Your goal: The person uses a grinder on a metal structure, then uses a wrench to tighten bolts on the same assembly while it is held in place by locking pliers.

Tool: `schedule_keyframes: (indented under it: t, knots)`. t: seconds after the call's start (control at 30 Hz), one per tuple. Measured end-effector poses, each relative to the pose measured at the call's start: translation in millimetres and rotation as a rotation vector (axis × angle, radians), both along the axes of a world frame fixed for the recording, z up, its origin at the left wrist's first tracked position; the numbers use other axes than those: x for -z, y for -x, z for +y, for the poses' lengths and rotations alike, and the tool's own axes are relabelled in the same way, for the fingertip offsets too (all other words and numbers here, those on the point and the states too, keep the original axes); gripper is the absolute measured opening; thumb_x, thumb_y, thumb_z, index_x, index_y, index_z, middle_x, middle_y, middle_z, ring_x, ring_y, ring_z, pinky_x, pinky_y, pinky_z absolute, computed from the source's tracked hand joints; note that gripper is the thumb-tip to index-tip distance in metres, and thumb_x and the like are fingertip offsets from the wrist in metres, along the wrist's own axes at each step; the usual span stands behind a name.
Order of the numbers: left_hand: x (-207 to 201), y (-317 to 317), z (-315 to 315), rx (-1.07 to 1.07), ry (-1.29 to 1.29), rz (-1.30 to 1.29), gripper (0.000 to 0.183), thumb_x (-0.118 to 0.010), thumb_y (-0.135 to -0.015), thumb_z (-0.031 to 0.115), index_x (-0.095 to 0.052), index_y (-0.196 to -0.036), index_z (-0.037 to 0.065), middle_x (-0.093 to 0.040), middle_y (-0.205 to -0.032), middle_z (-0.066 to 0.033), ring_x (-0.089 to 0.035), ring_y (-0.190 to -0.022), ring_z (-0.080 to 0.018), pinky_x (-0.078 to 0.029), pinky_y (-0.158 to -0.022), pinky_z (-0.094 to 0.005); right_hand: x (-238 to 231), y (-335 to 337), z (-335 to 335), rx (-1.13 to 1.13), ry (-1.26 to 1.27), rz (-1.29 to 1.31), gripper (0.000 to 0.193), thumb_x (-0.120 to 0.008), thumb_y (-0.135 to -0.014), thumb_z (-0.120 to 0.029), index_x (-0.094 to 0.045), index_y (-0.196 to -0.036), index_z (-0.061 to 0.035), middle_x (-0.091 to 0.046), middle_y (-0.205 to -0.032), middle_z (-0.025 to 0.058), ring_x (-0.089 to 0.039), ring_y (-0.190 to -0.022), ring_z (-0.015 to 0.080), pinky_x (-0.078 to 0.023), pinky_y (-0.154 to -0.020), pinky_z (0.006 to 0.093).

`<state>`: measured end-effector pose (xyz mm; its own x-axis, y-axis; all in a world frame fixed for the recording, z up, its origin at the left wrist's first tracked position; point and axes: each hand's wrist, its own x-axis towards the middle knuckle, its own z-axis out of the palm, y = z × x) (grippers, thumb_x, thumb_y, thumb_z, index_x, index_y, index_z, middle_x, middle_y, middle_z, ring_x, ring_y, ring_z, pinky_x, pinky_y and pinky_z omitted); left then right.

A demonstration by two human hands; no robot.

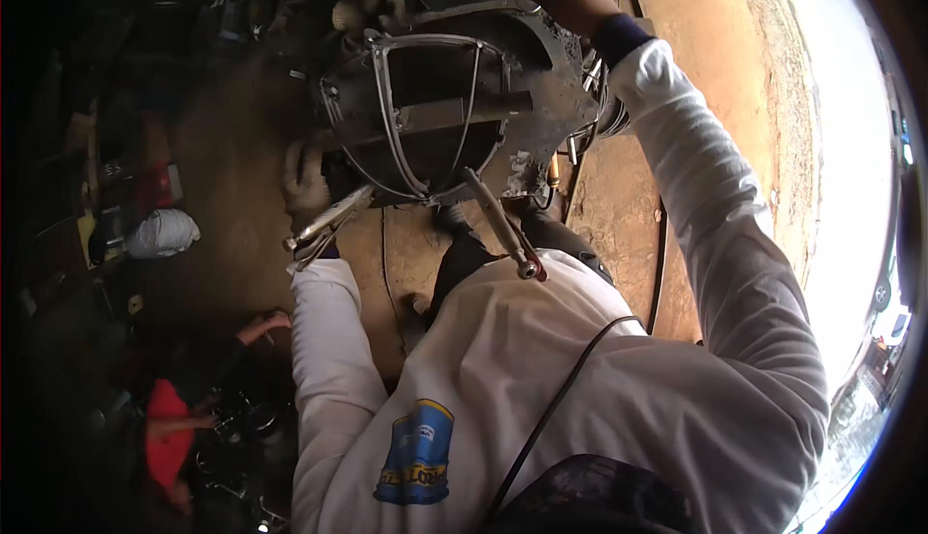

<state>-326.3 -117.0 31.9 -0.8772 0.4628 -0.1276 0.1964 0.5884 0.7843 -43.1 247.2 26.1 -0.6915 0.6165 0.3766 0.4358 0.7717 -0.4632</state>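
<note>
A curved metal frame [388, 99] of slender bars lay on the dark metal worktable [553, 99] in front of the person, its bowed sides drawing in toward the table's near edge. Two locking pliers stood out from that narrow end, the left locking pliers [333, 214] slanting out toward the person's left forearm and the right locking pliers [496, 217] pointing back toward the torso. The left hand [307, 182] was down beside the table's left edge, just past the left pliers' handles; that corner was dim and the hand perhaps gloved, so whether its fingers were closed on anything could not be told. The right hand [572, 0] was over the far right part of the table, well apart from the pliers, its fingers loosely bent and parted, with nothing visible in their grasp. A flat bar [437, 112] crossed the middle of the frame, and a tan, glove-like bundle [365, 12] rested beyond its far left corner. As far as could be judged, the frame's main outline and inner bars were already in place, while both pliers were not yet off; whether the joints were finished did not show.
</note>
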Motion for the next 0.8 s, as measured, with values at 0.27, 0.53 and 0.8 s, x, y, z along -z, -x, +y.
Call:
schedule_keyframes:
  t: [0.27,0.53,0.8]
  knots:
    - [1.4,-9.8,3.9,-0.204,-0.173,-0.14,0.037,-0.068,-0.091,0.036,-0.072,-0.115,0.008,-0.069,-0.112,-0.0071,-0.063,-0.1,-0.0191,-0.049,-0.091,-0.0322,-0.9,13.7,4.5,-0.111,0.252,-0.151,0.044,-0.069,-0.084,-0.041,-0.068,-0.115,-0.0081,-0.07,-0.102,0.0226,-0.067,-0.096,0.0412,-0.054,-0.082,0.0494]
    - [35.1,31.9,-31.6,-0.014,-0.227,0.017,0.044,-0.066,-0.093,0.04,-0.069,-0.118,0.004,-0.071,-0.105,-0.0072,-0.064,-0.092,-0.0173,-0.051,-0.084,-0.0309,10.6,17.4,16.2,-0.23,0.209,-0.075,0.037,-0.07,-0.083,-0.038,-0.07,-0.109,-0.0112,-0.069,-0.091,0.0184,-0.067,-0.087,0.0392,-0.054,-0.076,0.0482]
    - [4.5,-10.7,9.7,-0.231,-0.249,-0.192,0.039,-0.063,-0.096,0.033,-0.068,-0.116,0.001,-0.071,-0.103,-0.0061,-0.062,-0.091,-0.0151,-0.05,-0.083,-0.0288,-0.2,11.4,11.7,-0.306,0.154,-0.071,0.028,-0.074,-0.079,-0.029,-0.074,-0.097,-0.0074,-0.068,-0.09,0.0171,-0.067,-0.085,0.0354,-0.055,-0.074,0.0452]
